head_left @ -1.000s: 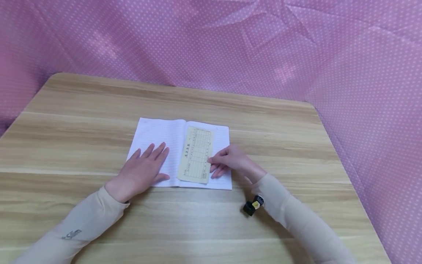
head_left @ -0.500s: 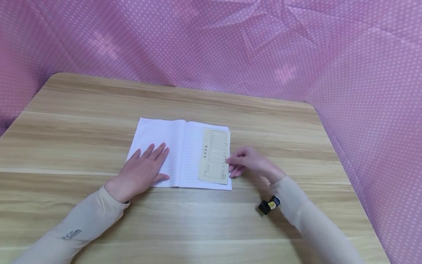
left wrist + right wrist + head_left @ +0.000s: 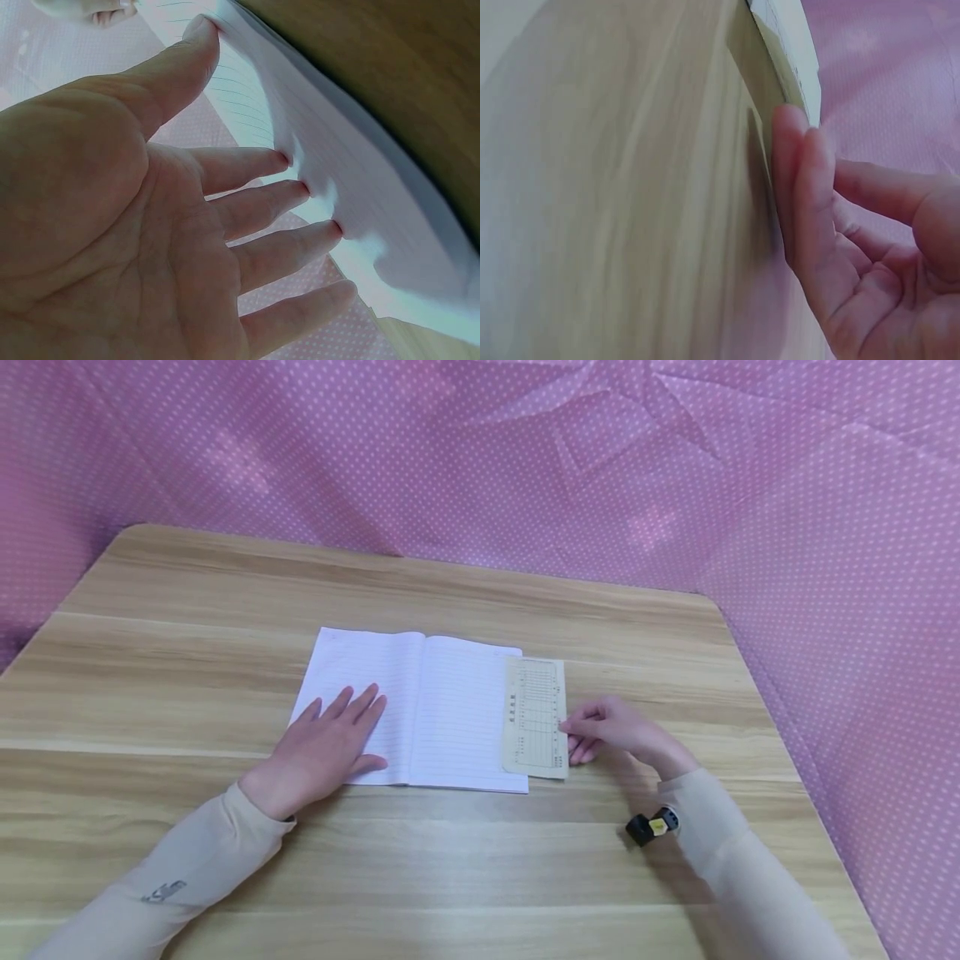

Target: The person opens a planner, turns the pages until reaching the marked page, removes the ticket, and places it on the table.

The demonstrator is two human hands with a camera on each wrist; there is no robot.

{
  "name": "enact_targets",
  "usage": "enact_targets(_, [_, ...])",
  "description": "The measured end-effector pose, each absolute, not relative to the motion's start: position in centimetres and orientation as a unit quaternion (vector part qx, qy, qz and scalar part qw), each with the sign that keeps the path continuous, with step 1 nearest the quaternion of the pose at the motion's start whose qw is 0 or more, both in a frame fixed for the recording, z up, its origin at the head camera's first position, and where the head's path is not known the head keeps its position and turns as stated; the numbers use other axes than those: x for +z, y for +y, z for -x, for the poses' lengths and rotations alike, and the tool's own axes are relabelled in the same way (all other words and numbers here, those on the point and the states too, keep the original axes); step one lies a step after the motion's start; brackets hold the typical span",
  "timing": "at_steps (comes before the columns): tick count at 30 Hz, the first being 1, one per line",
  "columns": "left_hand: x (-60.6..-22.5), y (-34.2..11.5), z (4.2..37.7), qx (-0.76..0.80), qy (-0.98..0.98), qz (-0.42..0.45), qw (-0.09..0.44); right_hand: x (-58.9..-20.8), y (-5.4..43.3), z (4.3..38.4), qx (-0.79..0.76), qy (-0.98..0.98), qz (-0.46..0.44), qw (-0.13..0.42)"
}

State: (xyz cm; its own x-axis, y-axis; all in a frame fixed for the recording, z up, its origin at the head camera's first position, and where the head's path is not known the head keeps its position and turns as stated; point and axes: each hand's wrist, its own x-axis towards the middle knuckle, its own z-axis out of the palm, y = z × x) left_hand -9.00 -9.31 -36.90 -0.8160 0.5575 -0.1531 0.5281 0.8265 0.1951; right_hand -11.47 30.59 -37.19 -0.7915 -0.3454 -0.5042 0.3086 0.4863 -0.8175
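An open lined notebook lies on the table. My left hand rests on its left page with fingers spread; in the left wrist view the fingertips touch the paper. A yellowish printed paper form overlaps the right edge of the notebook and sticks out past it over the table. My right hand pinches the form's right edge between thumb and fingers. The right wrist view shows the form's edge by the fingertips, the thumb's contact partly hidden.
The wooden table has rounded far corners. Pink dotted cloth hangs behind it and along its right side. A small black device with a yellow label sits at the right wrist.
My right hand has drawn the paper form rightward, from beside the notebook's centre fold to past its right edge. The left hand has stayed in place.
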Motion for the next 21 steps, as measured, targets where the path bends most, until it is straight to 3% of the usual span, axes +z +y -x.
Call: enact_targets(21, [-36.8, -9.2, 9.0, 0.081, 0.950, -0.284, 0.105, -36.5, 36.5, 11.0, -0.488, 0.802, 0.003, 0.346])
